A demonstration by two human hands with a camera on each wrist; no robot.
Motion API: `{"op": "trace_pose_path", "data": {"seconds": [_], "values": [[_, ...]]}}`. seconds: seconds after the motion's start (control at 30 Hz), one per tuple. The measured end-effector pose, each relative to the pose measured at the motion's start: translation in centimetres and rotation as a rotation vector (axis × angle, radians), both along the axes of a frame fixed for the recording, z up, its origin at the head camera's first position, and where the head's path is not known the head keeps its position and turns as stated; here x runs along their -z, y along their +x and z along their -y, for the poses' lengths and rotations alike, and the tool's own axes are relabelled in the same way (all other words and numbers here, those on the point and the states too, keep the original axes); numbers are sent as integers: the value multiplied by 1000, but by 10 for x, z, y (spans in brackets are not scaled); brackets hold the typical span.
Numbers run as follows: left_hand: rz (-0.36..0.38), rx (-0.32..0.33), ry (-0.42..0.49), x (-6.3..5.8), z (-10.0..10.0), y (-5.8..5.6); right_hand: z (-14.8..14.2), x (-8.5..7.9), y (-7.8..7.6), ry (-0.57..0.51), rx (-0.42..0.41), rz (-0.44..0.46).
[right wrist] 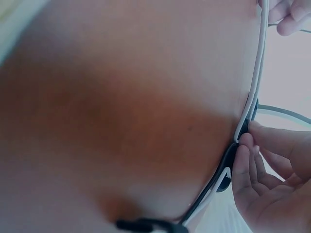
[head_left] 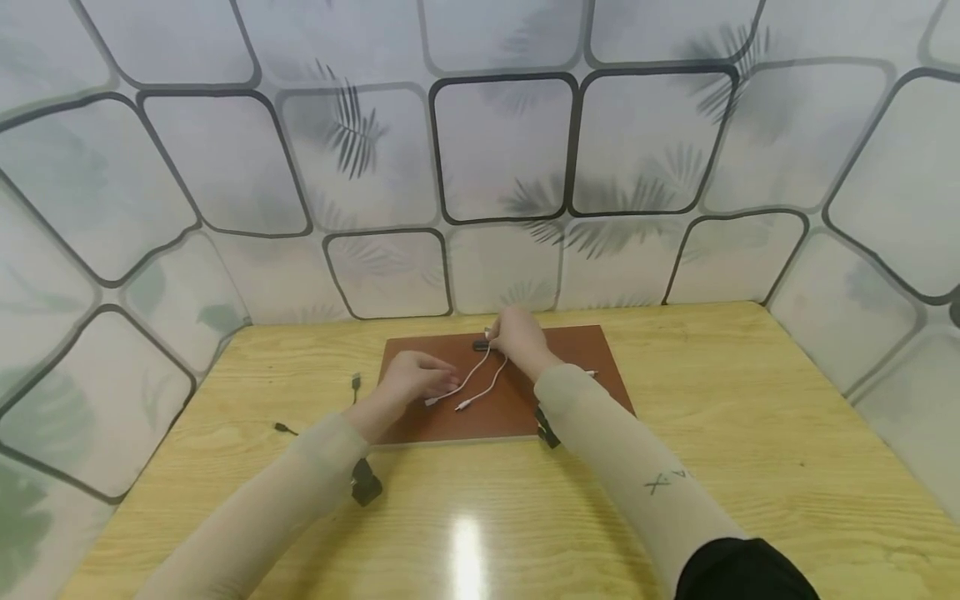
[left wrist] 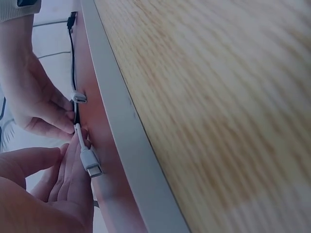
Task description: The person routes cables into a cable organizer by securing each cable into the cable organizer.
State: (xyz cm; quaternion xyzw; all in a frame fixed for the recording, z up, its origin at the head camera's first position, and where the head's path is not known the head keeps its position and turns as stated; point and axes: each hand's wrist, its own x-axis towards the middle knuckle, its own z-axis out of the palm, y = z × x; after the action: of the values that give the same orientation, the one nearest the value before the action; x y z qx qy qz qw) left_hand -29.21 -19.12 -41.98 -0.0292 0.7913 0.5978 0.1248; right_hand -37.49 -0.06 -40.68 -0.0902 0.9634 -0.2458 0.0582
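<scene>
A brown mat [head_left: 420, 425] lies on the wooden table. Above its far part my right hand [head_left: 519, 337] pinches a white cable [head_left: 480, 364], beside a small black piece [head_left: 480, 345]. In the right wrist view, thumb and fingertips of my right hand [right wrist: 277, 162] meet where white cable [right wrist: 259, 63] runs along the black piece [right wrist: 226, 182]. My left hand [head_left: 420, 377] is held over the mat's left side, fingers mostly straight, near the white cable ends. In the left wrist view, a white connector [left wrist: 91, 162] shows just beyond the left hand's [left wrist: 58, 189] fingers.
Left of the mat lie a black USB plug [head_left: 356, 382] and another black cable end [head_left: 282, 427]. A white plug [head_left: 592, 372] shows near the right forearm. A patterned curtain [head_left: 502, 150] stands behind the table.
</scene>
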Motion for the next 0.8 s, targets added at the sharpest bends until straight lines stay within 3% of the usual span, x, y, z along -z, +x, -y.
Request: {"op": "trace_pose_path", "data": {"seconds": [0.2,0.33,0.57,0.8], "values": [[-8,10,-3,0,4,-1,-1,-1,-1,-1,-18,-6],[-5,35,-3,-2,8,0,-6,-2,-4,-54,-38,48],[10,55,-4,-7,18,5,-16,-5,-1,-278,-55,203],[34,52,-12,-9,25,8,-14,-11,7,-510,-18,309]]}}
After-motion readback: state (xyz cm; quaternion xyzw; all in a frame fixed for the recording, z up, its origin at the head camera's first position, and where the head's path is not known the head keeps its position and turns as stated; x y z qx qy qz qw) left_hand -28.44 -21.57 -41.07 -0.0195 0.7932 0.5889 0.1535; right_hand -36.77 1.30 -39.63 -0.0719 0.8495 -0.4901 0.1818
